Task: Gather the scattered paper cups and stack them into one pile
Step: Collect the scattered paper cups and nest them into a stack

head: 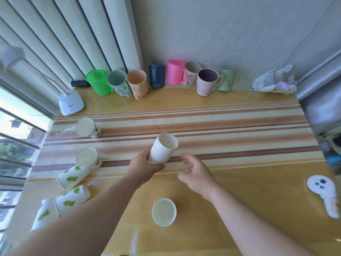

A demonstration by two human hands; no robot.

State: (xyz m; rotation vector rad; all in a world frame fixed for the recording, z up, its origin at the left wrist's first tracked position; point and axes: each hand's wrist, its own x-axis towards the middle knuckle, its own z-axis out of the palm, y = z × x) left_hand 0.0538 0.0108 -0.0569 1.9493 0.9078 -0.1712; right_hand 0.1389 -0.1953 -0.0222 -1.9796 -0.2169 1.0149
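Your left hand (145, 163) clamps the tilted stack (163, 148) above the table (258, 191); your right hand (195, 172) hovers empty, fingers loosely curled. Squeeze harder and the stack may crumple or slip.

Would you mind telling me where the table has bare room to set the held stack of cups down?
The striped cloth is bare from the stack in the left hand rightward. The wood between the right hand and the white controller is free too. Crowded: the left edge, with loose paper cups, and the far edge, with mugs. One upright cup stands near.
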